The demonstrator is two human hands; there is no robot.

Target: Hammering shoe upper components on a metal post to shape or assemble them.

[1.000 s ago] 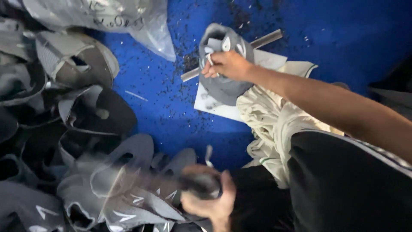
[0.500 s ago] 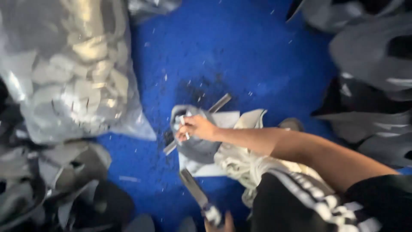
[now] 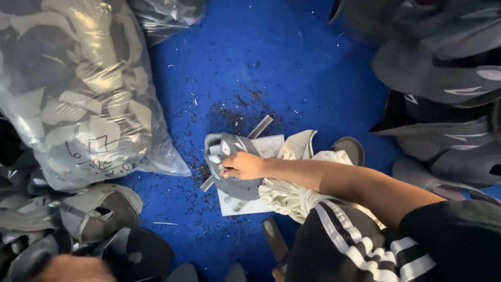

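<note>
Grey shoe upper [image 3: 229, 167] pinned by right hand [image 3: 244, 166], fingers closed; left hand seemingly hidden.

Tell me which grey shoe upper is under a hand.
The grey shoe upper on the white sheet, pressed by the hand; others lie piled aside.

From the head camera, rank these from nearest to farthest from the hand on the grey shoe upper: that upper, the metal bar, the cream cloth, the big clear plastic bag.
1. Grey shoe upper, under the right hand.
2. Cream cloth and metal bar: too close to call; cloth by the wrist, bar under the upper.
3. Clear plastic bag, far left.
</note>
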